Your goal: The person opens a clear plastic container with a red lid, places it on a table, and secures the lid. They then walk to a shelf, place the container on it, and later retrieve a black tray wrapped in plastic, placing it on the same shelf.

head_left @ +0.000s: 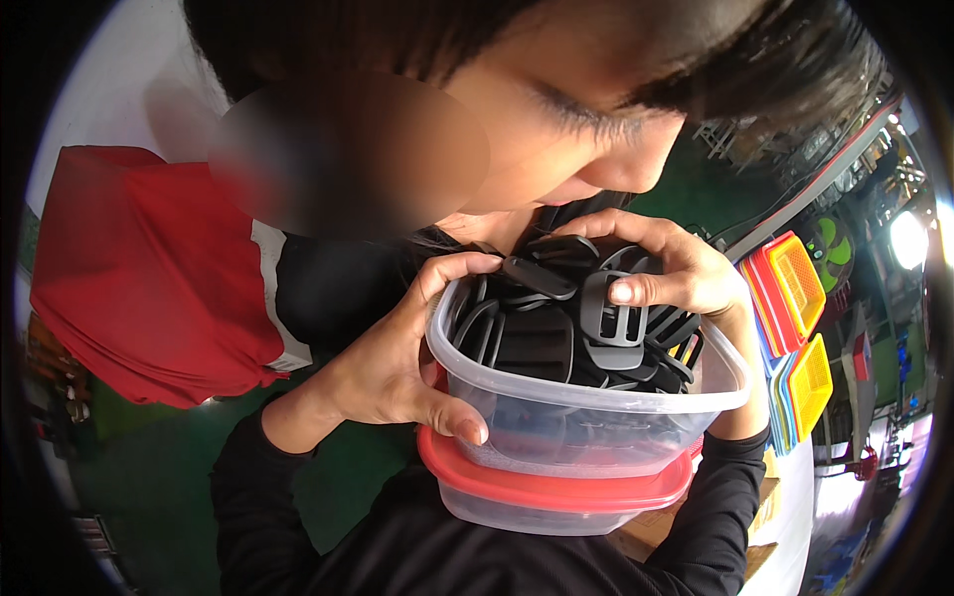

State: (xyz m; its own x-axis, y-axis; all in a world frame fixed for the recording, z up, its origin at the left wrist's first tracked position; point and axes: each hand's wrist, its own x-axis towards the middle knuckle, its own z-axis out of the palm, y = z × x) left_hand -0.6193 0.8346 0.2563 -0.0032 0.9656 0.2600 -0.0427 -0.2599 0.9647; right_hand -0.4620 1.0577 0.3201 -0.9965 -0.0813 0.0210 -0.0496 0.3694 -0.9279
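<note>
A clear plastic container (586,437) heaped with black plastic buckles (532,343) is between my hands. My left hand (397,363) grips its left side, thumb on the outer wall and a fingertip at the rim beside the buckles. Reaching over from the right side, my right hand (681,263) has its thumb pressed on a slotted black buckle (611,316). Its fingers curl over the pile behind that buckle. Directly underneath, a second clear container with a red lid (556,494) is close to my body. The heap hides the container's bottom.
Another person (368,35) leans in very close above the container. Behind them is a large red cloth (149,268). Stacked coloured trays (785,288), yellow ones outermost, stand to the right. Beyond them are a green-bladed fan (830,241) and a bright lamp (907,240).
</note>
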